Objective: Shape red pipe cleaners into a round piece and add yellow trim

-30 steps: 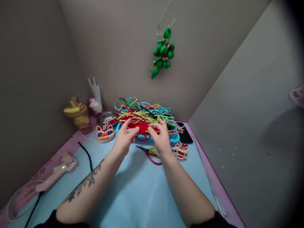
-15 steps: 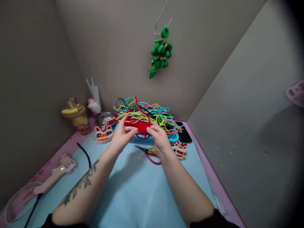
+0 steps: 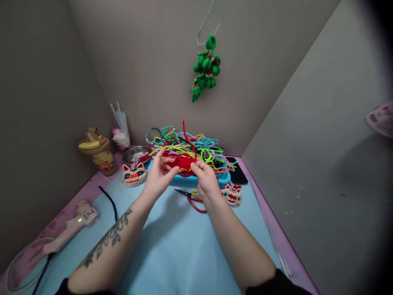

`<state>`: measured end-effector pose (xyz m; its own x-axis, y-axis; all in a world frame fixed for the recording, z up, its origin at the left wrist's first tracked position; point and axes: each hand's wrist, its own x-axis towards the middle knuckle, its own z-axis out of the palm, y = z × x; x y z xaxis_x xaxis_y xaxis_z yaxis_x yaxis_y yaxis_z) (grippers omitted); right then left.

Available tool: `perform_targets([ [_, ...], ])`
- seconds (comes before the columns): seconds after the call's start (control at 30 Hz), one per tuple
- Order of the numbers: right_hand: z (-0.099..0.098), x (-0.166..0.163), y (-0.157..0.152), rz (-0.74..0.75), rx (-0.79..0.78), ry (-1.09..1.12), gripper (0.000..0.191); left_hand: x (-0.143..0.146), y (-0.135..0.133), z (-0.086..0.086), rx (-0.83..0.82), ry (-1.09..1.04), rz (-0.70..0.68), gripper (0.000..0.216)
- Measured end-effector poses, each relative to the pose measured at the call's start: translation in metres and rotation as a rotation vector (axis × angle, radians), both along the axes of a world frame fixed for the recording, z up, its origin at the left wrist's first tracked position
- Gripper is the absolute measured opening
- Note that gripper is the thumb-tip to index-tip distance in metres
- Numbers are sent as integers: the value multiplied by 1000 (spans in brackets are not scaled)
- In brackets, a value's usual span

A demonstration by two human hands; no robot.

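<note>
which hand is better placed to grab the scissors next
Likely the right hand: the scissors have their handles beside it and their blades pointing leftward. It grips the red piece, though, so it would have to let go first.

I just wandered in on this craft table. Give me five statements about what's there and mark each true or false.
1. The right hand pinches the red fuzzy piece. True.
2. The scissors are in the left hand. False: they lie on the blue mat.
3. A green ornament hangs above the basket of colorful stems. True.
4. Only one animal face is on the table. False: there are two, one to the left of the hands and one by the right forearm.
5. The pink glue gun shows a green light. True.
</note>
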<state>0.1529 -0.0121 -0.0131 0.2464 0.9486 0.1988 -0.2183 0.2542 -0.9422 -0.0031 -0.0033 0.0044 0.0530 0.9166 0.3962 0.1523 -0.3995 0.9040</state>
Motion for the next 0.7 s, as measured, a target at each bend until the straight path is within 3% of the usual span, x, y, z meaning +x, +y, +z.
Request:
perform_targets([
  [0.1, 0, -2, 0, -34, 16, 73, 26, 1, 1, -9, 361, 294, 181, 57],
  [0.2, 1, -6, -2, -46, 34, 82, 27, 3, -2, -18, 527, 461, 216, 57],
  [0.33, 2, -11, -7, -54, 57, 8, 24, 6, -5, -23, 594, 525, 268, 55],
  [0.53, 2, -14, -11, -41, 97, -43, 19, 4, -2, -22, 656, 565, 308, 26],
  [0.7, 3, -15, -12, -58, 99, -40, 16, 1, -1, -22, 654, 533, 313, 17],
])
